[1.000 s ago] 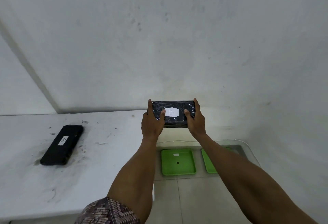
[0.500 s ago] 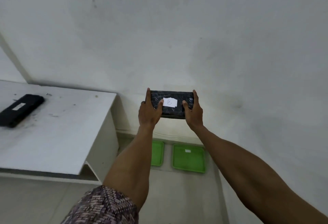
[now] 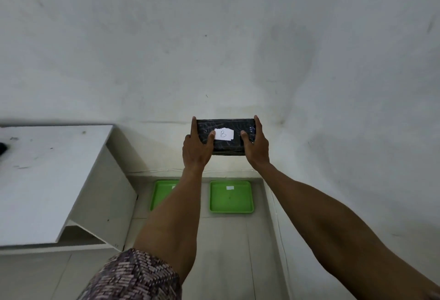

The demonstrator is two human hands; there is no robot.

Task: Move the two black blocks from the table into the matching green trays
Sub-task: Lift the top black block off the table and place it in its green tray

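I hold a black block point(image 3: 227, 126) wrapped in shiny film, with a white paper label marked "B", out in front of me at arm's length. My left hand point(image 3: 197, 151) grips its left end and my right hand point(image 3: 256, 148) its right end. Two green trays lie on the floor by the wall below the block. The right tray point(image 3: 231, 197) is in full view with a small white label near its far rim. The left tray point(image 3: 160, 193) is half hidden by my left forearm. The other black block point(image 3: 2, 148) shows only as a sliver at the table's left edge.
A white table point(image 3: 47, 180) stands at the left, its side panel next to the left tray. A white wall fills the view ahead and to the right. The floor is pale tile. A patterned cloth point(image 3: 133, 276) on my body shows at the bottom.
The view has swung right: the table and the other block slid toward the left edge. Both trays now sit almost straight under the held block. My grip is unchanged.
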